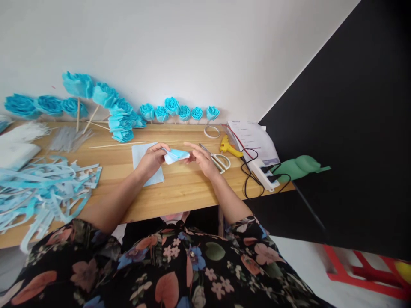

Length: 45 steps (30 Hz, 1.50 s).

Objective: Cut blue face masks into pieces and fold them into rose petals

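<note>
A folded piece of light blue paper (176, 155) is held just above the wooden table (180, 192) between both my hands. My left hand (152, 159) pinches its left end, fingers closed on the paper. My right hand (201, 158) touches its right end, the fingers partly stretched and curled under it. A flat pale blue sheet (141, 159) lies on the table under my left hand. White-handled scissors (218, 160) lie just right of my right hand.
Blue paper flowers on sticks (105, 107) line the wall. Blue paper strips (41, 188) pile at the left. A yellow glue gun (228, 147), tape roll (212, 131), papers (253, 137), a power strip with black cables (261, 173) and a green object (300, 166) sit at the right.
</note>
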Each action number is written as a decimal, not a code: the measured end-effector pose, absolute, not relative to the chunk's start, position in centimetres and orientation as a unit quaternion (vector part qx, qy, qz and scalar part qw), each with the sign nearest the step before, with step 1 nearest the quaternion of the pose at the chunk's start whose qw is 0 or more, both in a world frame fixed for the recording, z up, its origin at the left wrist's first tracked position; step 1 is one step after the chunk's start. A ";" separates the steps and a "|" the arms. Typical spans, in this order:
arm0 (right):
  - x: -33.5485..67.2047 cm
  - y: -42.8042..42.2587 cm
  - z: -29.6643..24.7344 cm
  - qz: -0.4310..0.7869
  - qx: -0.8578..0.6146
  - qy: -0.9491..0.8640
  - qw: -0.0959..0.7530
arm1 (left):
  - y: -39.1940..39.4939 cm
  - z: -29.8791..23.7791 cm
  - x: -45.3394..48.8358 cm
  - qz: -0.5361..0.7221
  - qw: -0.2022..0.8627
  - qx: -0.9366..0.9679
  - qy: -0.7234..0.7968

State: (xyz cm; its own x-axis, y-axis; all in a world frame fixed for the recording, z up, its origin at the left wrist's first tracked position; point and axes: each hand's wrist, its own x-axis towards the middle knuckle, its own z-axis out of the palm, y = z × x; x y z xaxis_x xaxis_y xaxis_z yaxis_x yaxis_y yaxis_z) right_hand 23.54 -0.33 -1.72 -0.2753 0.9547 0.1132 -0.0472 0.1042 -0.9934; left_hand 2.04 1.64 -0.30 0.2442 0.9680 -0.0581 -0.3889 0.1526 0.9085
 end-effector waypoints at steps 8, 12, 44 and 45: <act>23.0 -0.2 -1.5 0.534 -0.417 -0.620 0.395 | 1.1 -0.9 2.3 0.474 0.599 0.533 0.364; 22.9 -0.5 -1.4 0.531 -0.437 -0.630 0.361 | 1.3 -1.4 2.4 0.473 0.621 0.513 0.358; 22.9 -0.8 -1.6 0.427 -0.413 -0.699 0.397 | 0.9 -1.3 2.9 0.451 0.569 0.590 0.353; 22.9 -0.8 -1.5 0.429 -0.406 -0.705 0.393 | 0.9 -1.3 2.9 0.453 0.578 0.581 0.350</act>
State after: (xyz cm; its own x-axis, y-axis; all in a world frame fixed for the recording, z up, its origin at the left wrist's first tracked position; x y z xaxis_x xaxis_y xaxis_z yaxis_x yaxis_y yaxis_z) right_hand 22.87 -0.83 -1.52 -0.3627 0.9089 0.2057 0.2351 0.3029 -0.9236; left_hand 2.91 0.88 -1.27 0.3437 0.9312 0.1217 -0.1163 -0.0865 0.9894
